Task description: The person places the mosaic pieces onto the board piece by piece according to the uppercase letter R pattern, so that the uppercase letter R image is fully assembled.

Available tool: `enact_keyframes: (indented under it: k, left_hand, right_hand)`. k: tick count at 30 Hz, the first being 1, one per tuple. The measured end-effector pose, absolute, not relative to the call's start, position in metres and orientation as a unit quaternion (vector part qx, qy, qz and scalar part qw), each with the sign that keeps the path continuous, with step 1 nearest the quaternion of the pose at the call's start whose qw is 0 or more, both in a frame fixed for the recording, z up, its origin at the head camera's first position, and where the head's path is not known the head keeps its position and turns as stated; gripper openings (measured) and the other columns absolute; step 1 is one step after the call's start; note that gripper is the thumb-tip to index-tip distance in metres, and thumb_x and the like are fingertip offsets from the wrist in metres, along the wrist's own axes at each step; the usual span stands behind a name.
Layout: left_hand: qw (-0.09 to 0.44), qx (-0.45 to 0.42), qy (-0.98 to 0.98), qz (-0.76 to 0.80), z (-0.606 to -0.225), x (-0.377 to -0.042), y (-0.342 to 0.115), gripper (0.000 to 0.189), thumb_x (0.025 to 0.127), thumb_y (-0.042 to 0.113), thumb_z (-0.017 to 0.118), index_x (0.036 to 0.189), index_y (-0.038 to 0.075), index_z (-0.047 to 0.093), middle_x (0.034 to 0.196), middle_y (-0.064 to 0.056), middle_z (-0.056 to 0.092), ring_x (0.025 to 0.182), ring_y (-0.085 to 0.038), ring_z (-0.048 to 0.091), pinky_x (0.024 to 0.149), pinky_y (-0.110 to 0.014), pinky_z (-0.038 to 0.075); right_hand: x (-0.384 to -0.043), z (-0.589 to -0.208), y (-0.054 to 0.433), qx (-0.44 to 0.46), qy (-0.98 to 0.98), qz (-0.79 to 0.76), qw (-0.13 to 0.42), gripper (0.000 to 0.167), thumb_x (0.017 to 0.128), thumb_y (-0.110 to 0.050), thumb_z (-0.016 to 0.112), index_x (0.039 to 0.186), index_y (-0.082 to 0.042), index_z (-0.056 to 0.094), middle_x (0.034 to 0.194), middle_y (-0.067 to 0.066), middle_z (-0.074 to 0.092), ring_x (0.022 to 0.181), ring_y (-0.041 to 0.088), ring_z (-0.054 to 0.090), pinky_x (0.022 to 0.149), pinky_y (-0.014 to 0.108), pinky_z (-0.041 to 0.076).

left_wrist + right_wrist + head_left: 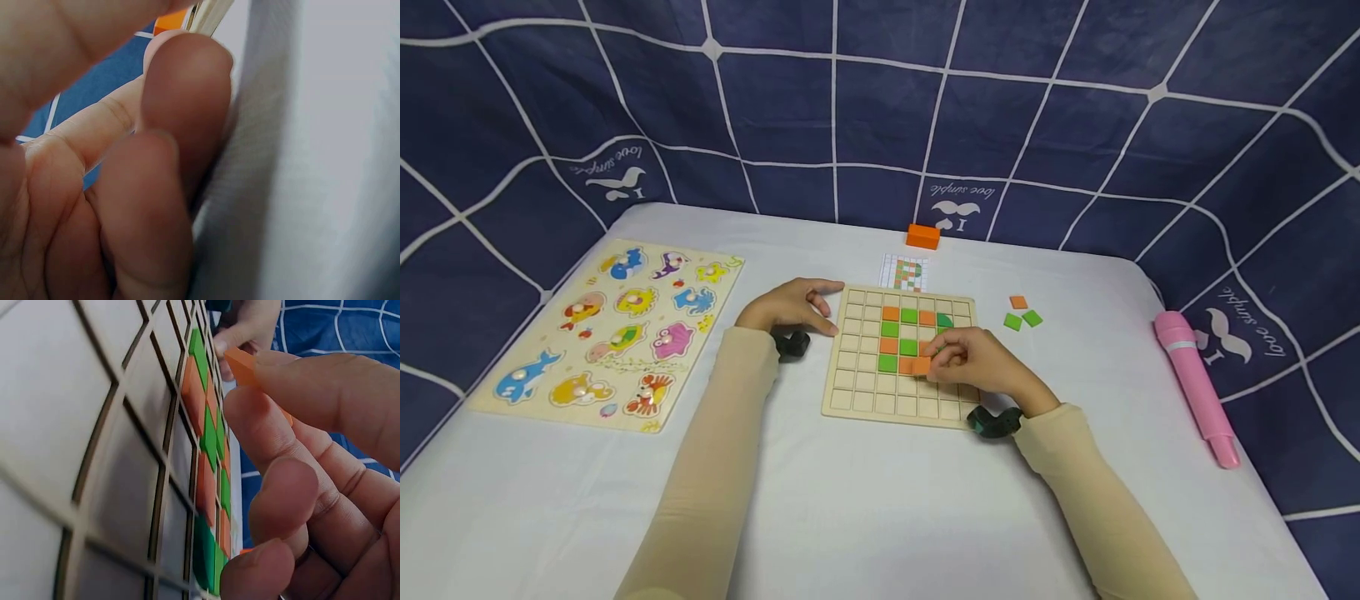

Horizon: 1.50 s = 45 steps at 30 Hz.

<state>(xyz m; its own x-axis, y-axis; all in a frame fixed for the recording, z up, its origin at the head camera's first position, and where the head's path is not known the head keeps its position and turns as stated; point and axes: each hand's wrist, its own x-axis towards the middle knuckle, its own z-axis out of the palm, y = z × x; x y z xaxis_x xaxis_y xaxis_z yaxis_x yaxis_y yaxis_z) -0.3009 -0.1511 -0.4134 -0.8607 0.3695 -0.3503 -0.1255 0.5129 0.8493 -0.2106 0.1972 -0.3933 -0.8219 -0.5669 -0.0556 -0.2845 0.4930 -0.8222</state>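
Observation:
A wooden grid board lies on the white table, with orange and green square tiles and a dark green rounded piece in its cells. My right hand pinches an orange square tile between thumb and index finger, just over the tiled rows. In the right wrist view this tile is held clear of the board. At the board's left edge, my left hand touches the rim with thumb and index finger extended, its other fingers bent. The left wrist view shows mostly fingers, close and blurred.
Behind the board lie a printed pattern card and an orange block. An orange tile and two green tiles are to the right. A sea-animal puzzle board lies left; a pink stick-shaped thing lies far right.

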Motion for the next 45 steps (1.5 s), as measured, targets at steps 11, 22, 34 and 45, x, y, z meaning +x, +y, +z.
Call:
enact_keyframes:
  k: [11, 22, 34, 45]
  left_hand:
    - [0.253, 0.069, 0.829, 0.493, -0.411, -0.302, -0.151, 0.100, 0.078, 0.001, 0.095, 0.165, 0.010, 0.046, 0.102, -0.009, 0.060, 0.086, -0.020, 0.053, 0.071, -0.024, 0.046]
    - [0.255, 0.076, 0.827, 0.496, -0.414, -0.303, -0.152, 0.100, 0.079, 0.000, 0.094, 0.165, 0.009, 0.045, 0.100, -0.010, 0.060, 0.086, -0.019, 0.054, 0.072, -0.023, 0.047]
    - [0.259, 0.073, 0.819, 0.506, -0.413, -0.304, -0.150, 0.098, 0.079, -0.003, 0.093, 0.165, 0.008, 0.046, 0.099, -0.009, 0.059, 0.085, -0.018, 0.053, 0.072, -0.021, 0.050]
    - [0.260, 0.072, 0.822, 0.501, -0.410, -0.301, -0.149, 0.099, 0.079, -0.001, 0.094, 0.165, 0.009, 0.045, 0.098, -0.008, 0.060, 0.084, -0.018, 0.054, 0.072, -0.021, 0.051]
  right_hand:
    - [-0.210, -0.395, 0.176, -0.294, 0.842, -0.417, 0.174, 0.019, 0.090, -0.002, 0.084, 0.107, -0.002, 0.077, 0.085, -0.004, 0.075, 0.069, 0.012, 0.056, 0.065, 0.022, 0.045]
    - [-0.210, -0.396, 0.157, -0.301, 0.854, -0.381, 0.185, 0.015, 0.089, -0.006, 0.085, 0.102, -0.006, 0.078, 0.081, -0.007, 0.073, 0.064, 0.010, 0.055, 0.061, 0.022, 0.044]
    - [-0.208, -0.394, 0.146, -0.315, 0.864, -0.354, 0.172, 0.014, 0.090, -0.007, 0.086, 0.100, -0.006, 0.076, 0.078, -0.008, 0.070, 0.065, 0.009, 0.054, 0.064, 0.023, 0.045]
    - [-0.208, -0.394, 0.142, -0.316, 0.869, -0.339, 0.174, 0.015, 0.089, -0.003, 0.085, 0.102, -0.005, 0.077, 0.077, -0.008, 0.069, 0.066, 0.009, 0.054, 0.064, 0.024, 0.045]
